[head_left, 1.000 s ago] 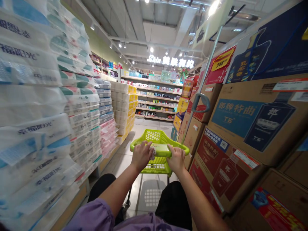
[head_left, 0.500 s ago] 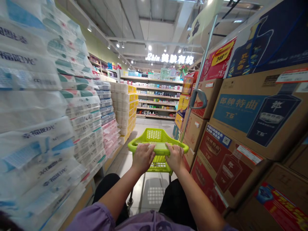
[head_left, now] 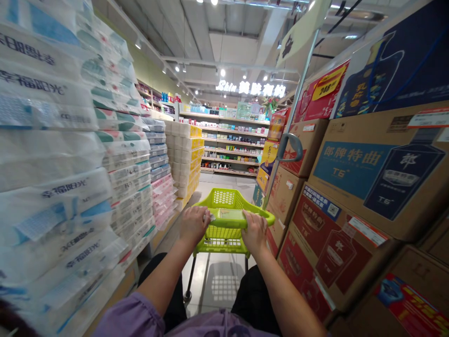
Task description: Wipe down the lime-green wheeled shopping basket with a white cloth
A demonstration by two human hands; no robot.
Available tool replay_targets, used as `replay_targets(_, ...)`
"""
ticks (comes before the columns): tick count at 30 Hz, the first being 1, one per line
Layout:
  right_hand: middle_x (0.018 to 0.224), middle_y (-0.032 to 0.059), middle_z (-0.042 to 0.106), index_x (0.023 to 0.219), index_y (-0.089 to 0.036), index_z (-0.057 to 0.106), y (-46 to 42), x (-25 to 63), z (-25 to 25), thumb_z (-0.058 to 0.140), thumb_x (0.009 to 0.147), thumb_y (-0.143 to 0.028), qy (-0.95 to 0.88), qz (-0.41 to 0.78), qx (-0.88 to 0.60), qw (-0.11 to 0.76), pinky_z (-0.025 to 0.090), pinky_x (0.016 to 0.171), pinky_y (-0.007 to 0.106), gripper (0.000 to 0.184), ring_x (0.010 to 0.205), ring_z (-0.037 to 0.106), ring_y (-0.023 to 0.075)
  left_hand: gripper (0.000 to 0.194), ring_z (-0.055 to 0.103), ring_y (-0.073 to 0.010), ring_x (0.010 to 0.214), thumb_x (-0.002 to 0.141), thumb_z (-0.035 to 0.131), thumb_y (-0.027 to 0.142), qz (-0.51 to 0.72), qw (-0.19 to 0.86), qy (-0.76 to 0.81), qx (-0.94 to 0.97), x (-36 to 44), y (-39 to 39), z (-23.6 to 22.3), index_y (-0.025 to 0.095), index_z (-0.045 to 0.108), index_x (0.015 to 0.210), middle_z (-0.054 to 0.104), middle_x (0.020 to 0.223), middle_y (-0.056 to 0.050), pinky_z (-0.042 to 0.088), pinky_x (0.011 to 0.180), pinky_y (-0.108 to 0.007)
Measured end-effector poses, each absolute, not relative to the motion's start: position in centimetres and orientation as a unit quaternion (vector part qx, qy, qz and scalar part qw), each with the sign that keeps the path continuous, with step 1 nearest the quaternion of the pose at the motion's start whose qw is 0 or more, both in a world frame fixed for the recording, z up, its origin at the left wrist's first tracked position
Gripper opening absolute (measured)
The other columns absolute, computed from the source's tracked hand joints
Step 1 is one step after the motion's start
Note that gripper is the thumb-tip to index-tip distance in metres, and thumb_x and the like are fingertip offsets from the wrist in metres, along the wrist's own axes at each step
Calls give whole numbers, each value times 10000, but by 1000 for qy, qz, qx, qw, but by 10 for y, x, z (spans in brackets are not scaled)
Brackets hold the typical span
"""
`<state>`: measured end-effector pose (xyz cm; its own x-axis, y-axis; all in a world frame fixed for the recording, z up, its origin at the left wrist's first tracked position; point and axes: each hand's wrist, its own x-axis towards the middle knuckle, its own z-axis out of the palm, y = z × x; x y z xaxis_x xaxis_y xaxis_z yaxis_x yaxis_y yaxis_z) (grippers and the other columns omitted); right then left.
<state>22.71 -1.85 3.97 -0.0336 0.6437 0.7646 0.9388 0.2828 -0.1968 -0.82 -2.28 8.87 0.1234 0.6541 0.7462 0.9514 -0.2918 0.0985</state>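
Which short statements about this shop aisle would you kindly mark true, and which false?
1. The left hand and the right hand both grip the green shopping cart. True.
2. The cart is piled with boxes. False: no boxes show in it.
3. Toilet paper packs are stacked high to the left of the cart. True.
4. The cardboard boxes stand to the left of the cart. False: they stand to its right.
5. The person's sleeve is blue. False: it is purple.

A lime-green shopping cart [head_left: 224,199] shows square-grid mesh sides; a lilac sleeve [head_left: 126,318] fills the lower left.
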Motion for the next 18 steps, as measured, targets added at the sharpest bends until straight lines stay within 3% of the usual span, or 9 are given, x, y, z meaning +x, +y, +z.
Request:
replay_targets(3,1288,108,566,1289,-192,495,-19,225,39,580,808,-264,-698,-193,-550,417,205,1058,438,494,1185,466,270,266,594,-256,939,917,465,330,-363,198,-515,-751,18,-28,85,212,651,1066,674,983,-89,437,912,-433)
replay_targets(6,1299,124,569,1299,-172,485,-18,228,41,537,885,-377,-715,-188,-531,415,194,1066,438,465,1195,471,265,306,591,-258,979,918,476,331,-371,189,-492,-765,31,-29,82,214,620,1162,673,1045,-98,416,955,-446)
replay_targets(11,1266,98,598,1282,-192,525,-17,226,40,384,984,-375,-706,-175,-540,423,187,1071,410,377,1185,481,229,311,620,-238,924,927,452,362,-346,183,-506,-768,10,-22,87,217,647,1121,701,1028,-68,455,864,-391)
replay_targets(18,1229,112,611,1253,-183,556,-18,205,38,396,981,-365,-677,-189,-550,451,176,1076,423,364,1152,488,227,289,610,-246,890,918,439,304,-340,228,-553,-726,7,-22,86,192,661,1064,693,958,-83,443,867,-408)
